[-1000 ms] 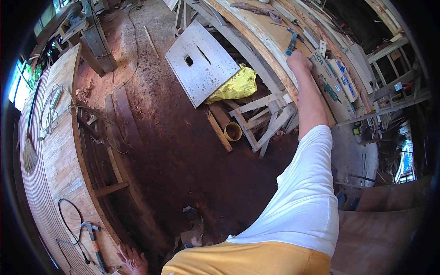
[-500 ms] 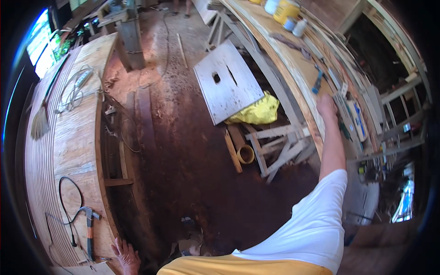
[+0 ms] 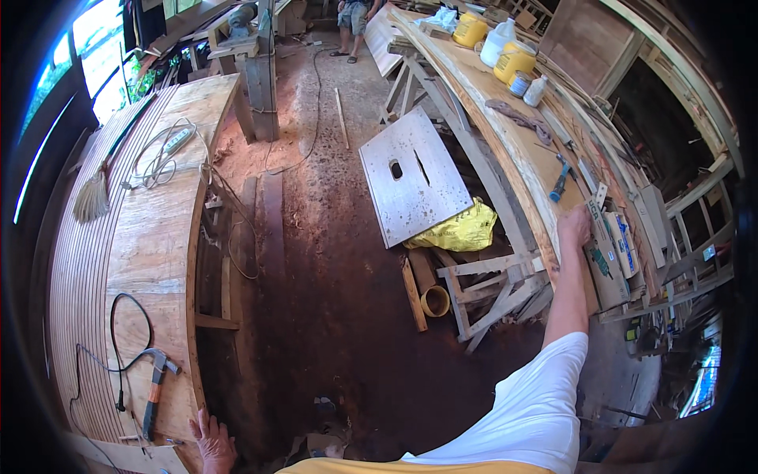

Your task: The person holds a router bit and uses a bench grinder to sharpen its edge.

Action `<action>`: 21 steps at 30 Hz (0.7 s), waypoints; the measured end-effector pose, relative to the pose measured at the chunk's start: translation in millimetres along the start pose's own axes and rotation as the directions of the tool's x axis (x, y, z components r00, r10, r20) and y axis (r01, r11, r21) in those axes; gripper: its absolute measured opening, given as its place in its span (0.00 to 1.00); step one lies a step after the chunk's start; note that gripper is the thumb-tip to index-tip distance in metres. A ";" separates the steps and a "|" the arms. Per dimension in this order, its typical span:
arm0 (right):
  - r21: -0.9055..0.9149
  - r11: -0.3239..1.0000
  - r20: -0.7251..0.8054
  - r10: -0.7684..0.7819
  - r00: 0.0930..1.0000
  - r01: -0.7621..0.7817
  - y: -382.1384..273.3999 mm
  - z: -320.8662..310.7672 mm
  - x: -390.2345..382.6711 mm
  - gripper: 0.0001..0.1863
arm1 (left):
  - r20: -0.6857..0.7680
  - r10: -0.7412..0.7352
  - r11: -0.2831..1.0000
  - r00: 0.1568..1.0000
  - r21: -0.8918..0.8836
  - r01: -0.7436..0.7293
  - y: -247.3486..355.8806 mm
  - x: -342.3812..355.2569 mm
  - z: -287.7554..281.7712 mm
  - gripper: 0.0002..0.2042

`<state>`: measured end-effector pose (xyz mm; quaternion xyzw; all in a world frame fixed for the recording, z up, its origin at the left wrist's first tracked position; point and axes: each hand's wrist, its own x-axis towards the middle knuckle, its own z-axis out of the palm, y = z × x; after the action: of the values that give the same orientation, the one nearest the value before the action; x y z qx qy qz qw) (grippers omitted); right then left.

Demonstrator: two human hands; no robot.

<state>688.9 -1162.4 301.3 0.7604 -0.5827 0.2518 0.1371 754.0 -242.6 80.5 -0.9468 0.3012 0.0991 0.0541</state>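
My left hand (image 3: 213, 447) rests with fingers spread on the edge of the plywood bench (image 3: 154, 268), beside a claw hammer (image 3: 155, 399) and a black cable (image 3: 118, 332). My right arm reaches out to the bench on the right (image 3: 518, 144). There my right hand (image 3: 575, 229) has its fingers curled on the long cardboard box (image 3: 609, 283), which bears a picture of a green tool. A blue-handled tool (image 3: 560, 183) lies just beyond that hand.
A metal plate (image 3: 414, 182) and yellow sack (image 3: 466, 233) lean under the right bench, near a pipe (image 3: 435, 301). Jugs (image 3: 513, 63) stand on that bench. A power strip (image 3: 177, 142) and broom (image 3: 91, 199) lie left. Another person's legs (image 3: 350, 35) show at the back.
The view has tilted upward, so the scene sits lower in the picture and the jugs and another person's legs now show. Both my hands stay in about the same places on the benches.
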 end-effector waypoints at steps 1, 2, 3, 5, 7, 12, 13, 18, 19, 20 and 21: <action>0.067 0.996 -0.108 -0.051 0.993 0.058 4.3 -3.0 -3.6 0.12 | -0.020 -0.003 1.000 1.000 -0.002 0.003 -2.7 -3.7 3.6 0.23; 0.073 0.995 -0.106 -0.056 0.993 0.064 9.6 -2.0 -11.1 0.12 | -0.039 -0.005 1.000 0.999 -0.002 0.005 -5.0 -8.5 5.4 0.22; 0.316 0.938 -0.142 -0.102 0.985 0.143 17.9 -1.5 -19.5 0.11 | -0.044 -0.005 1.000 0.999 -0.005 0.005 -4.7 -6.1 4.4 0.22; 0.672 0.720 -0.110 -0.136 0.985 0.175 8.4 8.3 -51.2 0.08 | 0.013 -0.026 1.000 1.000 -0.011 0.026 -1.5 -10.2 -5.3 0.26; 0.858 0.514 0.106 -0.176 0.979 0.000 -20.7 29.1 -110.1 0.07 | -0.002 -0.039 0.999 0.999 -0.035 0.039 1.1 -13.4 -7.4 0.25; 0.766 0.205 0.593 -0.593 0.545 -0.610 -147.0 2.1 -313.4 0.06 | -0.008 -0.057 0.998 0.998 -0.031 0.056 8.0 2.6 -25.0 0.14; 0.748 0.208 0.578 -0.670 0.466 -0.630 -178.7 -11.0 -356.2 0.06 | -0.039 -0.043 0.999 0.998 -0.027 0.042 6.1 5.5 -24.5 0.13; 0.764 0.309 0.258 -0.951 -0.171 -0.567 -287.2 -121.9 -531.7 0.05 | -0.458 -0.199 0.853 0.866 -0.517 -0.078 6.2 0.5 -27.2 0.12; 0.808 0.307 0.195 -0.944 -0.265 -0.502 -298.0 -150.1 -556.0 0.05 | -0.474 -0.302 0.787 0.827 -0.614 -0.064 12.9 -7.9 -42.1 0.13; 0.813 0.320 0.169 -0.929 -0.329 -0.486 -309.7 -182.3 -579.2 0.05 | -0.542 -0.406 0.744 0.736 -0.663 -0.078 15.6 -18.7 -56.8 0.13; 0.880 0.216 0.042 -0.923 -0.384 -0.422 -317.0 -212.6 -601.5 0.05 | -0.526 -0.457 0.729 0.717 -0.683 -0.037 16.3 -36.1 -67.4 0.13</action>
<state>827.6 -474.4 179.4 0.7164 0.1612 -0.2567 -0.6285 726.1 -246.6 153.5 -0.9043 0.1280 -0.1535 -0.3772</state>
